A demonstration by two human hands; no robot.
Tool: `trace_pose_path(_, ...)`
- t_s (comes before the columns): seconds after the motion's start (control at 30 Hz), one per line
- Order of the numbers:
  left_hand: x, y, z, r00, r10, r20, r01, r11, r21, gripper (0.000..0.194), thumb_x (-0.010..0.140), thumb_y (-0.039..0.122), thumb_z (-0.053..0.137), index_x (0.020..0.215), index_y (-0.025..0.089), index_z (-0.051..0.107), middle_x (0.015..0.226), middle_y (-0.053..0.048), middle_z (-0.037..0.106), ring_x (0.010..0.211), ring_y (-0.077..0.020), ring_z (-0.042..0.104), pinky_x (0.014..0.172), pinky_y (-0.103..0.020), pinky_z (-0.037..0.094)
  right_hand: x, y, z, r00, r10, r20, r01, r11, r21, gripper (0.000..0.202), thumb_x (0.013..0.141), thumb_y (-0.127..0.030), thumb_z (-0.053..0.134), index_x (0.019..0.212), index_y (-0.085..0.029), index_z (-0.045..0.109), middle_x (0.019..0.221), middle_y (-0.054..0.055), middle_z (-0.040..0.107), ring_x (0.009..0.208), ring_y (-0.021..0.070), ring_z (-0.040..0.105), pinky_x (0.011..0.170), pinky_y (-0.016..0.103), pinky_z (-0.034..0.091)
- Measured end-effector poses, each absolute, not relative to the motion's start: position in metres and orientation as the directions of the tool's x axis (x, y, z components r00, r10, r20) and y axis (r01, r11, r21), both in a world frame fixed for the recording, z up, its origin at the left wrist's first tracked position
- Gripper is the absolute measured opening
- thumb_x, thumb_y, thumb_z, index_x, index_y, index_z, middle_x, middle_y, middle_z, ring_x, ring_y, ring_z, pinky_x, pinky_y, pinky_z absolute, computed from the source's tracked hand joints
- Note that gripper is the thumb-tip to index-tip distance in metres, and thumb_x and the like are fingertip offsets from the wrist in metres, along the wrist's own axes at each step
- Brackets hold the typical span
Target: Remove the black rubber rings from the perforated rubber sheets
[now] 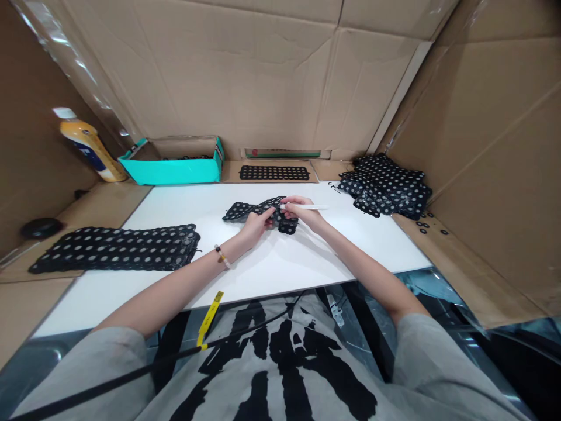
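A black sheet with rows of pale round holes (240,211) is bunched up in my left hand (255,229), whose thumb presses on its top. My right hand (305,213) pinches a slim white pen-like tool (316,206). The tool lies nearly level, with its back end sticking out to the right and its tip at the sheet beside my left thumb. What the tip touches is too small to make out. Both hands are over the middle of the white board (280,266).
A stack of similar black sheets (118,248) lies at the left, and a looser pile (385,186) at the back right. One flat sheet (274,172) is at the back, beside a turquoise box (175,171). Small black rings (423,225) lie right. A bottle (92,143) stands back left.
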State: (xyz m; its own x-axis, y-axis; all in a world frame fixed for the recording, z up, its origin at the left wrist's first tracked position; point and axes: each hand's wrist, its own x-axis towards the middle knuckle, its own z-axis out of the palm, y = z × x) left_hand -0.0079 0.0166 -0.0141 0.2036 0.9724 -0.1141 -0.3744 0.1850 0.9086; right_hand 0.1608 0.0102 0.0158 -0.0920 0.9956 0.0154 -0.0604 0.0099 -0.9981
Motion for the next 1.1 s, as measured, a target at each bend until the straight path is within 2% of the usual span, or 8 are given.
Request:
trace_pose_path(0.1,-0.010,0.021,-0.017,0.157,0.983,-0.094,-0.299,0.138,0.944,0.027,0.066,0.032,0.082,0.069,0.012,0.065,0.063,-0.004,0.063,0.054,-0.0115,0.052,0.053,-0.025,0.040,0.160,0.010,0.016,-0.085,0.996,-0.017,-0.086,-0.025,-0.996,0.010,0.070,-0.019,0.071,0.079,-0.016,0.071,0.071,0.003,0.072,0.065,0.0113,0.066,0.067,0.024,0.057)
trace_pose_path(0.2,-0.012,0.024,-0.019,0.174,0.980,-0.093,-0.303,0.143,0.942,0.027,0.068,0.034,0.081,0.069,0.012,0.065,0.063,-0.004,0.063,0.054,-0.0118,0.052,0.052,-0.025,0.039,0.161,0.010,0.017,-0.085,0.996,-0.035,-0.085,-0.042,-0.995,0.006,0.070,-0.017,0.071,0.076,-0.016,0.071,0.070,0.003,0.072,0.064,0.0117,0.066,0.065,0.024,0.058)
trace_pose_path(0.37,-0.012,0.024,-0.018,0.197,0.976,-0.093,-0.339,0.157,0.928,0.026,0.066,0.032,0.081,0.069,0.012,0.063,0.062,-0.003,0.062,0.053,-0.0113,0.051,0.051,-0.024,0.038,0.161,0.011,0.015,-0.102,0.993,-0.059,-0.076,-0.067,-0.995,0.009,0.069,-0.018,0.074,0.077,-0.016,0.071,0.070,0.004,0.072,0.064,0.0121,0.067,0.066,0.024,0.058)
trace_pose_path(0.5,-0.012,0.023,-0.017,0.172,0.978,-0.121,-0.328,0.172,0.929,0.026,0.065,0.029,0.082,0.067,0.012,0.062,0.061,-0.003,0.061,0.052,-0.0106,0.049,0.052,-0.025,0.039,0.159,0.014,0.005,-0.066,0.998,-0.017,-0.062,-0.021,-0.998,0.010,0.072,-0.023,0.072,0.078,-0.015,0.070,0.071,0.003,0.070,0.064,0.0107,0.065,0.066,0.023,0.057)
trace_pose_path(0.7,-0.011,0.020,-0.016,0.114,0.983,-0.142,-0.369,0.175,0.913,0.026,0.064,0.022,0.083,0.064,0.013,0.059,0.061,-0.001,0.059,0.054,-0.0097,0.049,0.056,-0.025,0.039,0.147,0.011,-0.009,0.015,0.997,0.072,0.118,0.070,-0.991,0.019,0.077,-0.035,0.064,0.084,-0.017,0.069,0.074,0.001,0.069,0.066,0.0121,0.065,0.063,0.024,0.054)
trace_pose_path(0.87,-0.011,0.017,-0.013,0.151,0.979,-0.134,-0.332,0.178,0.927,0.022,0.066,0.023,0.082,0.068,0.012,0.063,0.067,-0.003,0.063,0.057,-0.0103,0.051,0.057,-0.025,0.037,0.144,0.010,-0.015,0.027,0.985,0.169,0.290,0.154,-0.945,0.018,0.080,-0.034,0.057,0.084,-0.019,0.067,0.077,0.000,0.069,0.069,0.0126,0.065,0.065,0.024,0.052)
trace_pose_path(0.97,-0.012,0.017,-0.009,0.200,0.970,-0.140,-0.318,0.199,0.927,0.018,0.068,0.021,0.079,0.069,0.012,0.065,0.064,-0.003,0.063,0.055,-0.0100,0.050,0.054,-0.024,0.036,0.146,0.013,-0.019,-0.007,0.978,0.209,0.253,0.204,-0.946,0.019,0.079,-0.035,0.057,0.084,-0.019,0.066,0.078,0.000,0.069,0.070,0.0125,0.064,0.067,0.025,0.052)
trace_pose_path(1.1,-0.014,0.021,-0.006,0.192,0.965,-0.179,-0.352,0.238,0.905,0.020,0.075,0.024,0.075,0.066,0.012,0.062,0.061,-0.004,0.062,0.053,-0.0119,0.053,0.052,-0.025,0.038,0.153,0.019,-0.022,-0.039,0.982,0.186,0.166,0.190,-0.968,0.019,0.078,-0.035,0.060,0.084,-0.018,0.065,0.081,0.001,0.069,0.071,0.0130,0.067,0.069,0.026,0.053)
